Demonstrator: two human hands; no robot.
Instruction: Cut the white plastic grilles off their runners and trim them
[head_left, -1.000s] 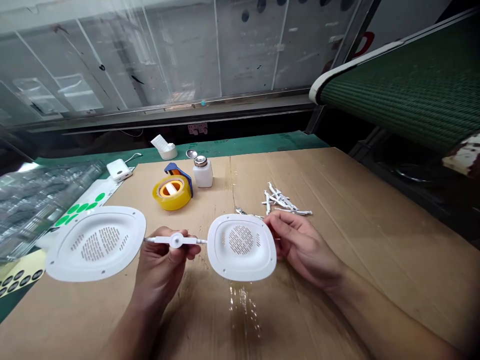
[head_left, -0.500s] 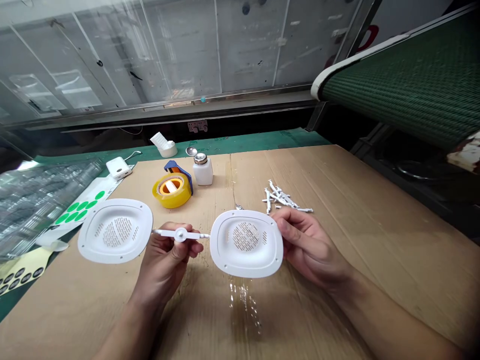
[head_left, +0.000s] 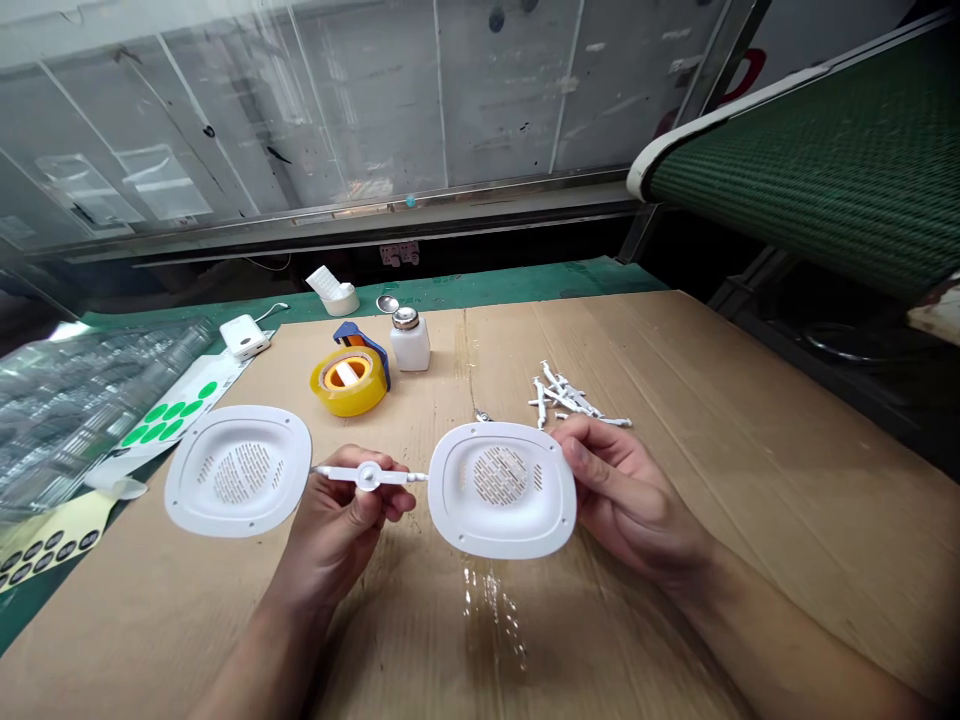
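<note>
The white plastic vented cover [head_left: 501, 490] sits in our right grip [head_left: 626, 495], held by its right rim near the middle of the cardboard-covered surface [head_left: 712, 470], with its dished, slotted face turned up toward us. That edge hold appears to leave the slots uncovered and the cover's left rim free. Our left grip [head_left: 337, 525] is narrow, pinched on a slim white plastic rod [head_left: 367, 476] with a round central hub. The rod is held level, seemingly so that its right tip lines up with that free rim; the tip meets it or comes very close, and we cannot tell which. A second vented cover [head_left: 238, 470] lies to the left, its rim just beside the rod's left tip, though we cannot tell if it rests on the surface or is lifted. Just past the right fingers, toward the far edge, is a pile of similar white plastic rods [head_left: 574, 397], the nearest thing that hand could bump. A yellow tape roll [head_left: 349, 383] with a blue dispenser [head_left: 362, 342] and a white dispensing bottle [head_left: 409, 342] stand nearer the far edge, beyond the rod. A wet streak [head_left: 487, 610] marks the cardboard below the held cover, toward the near edge. A green dot sticker sheet [head_left: 169, 420] lies along the left edge.
</note>
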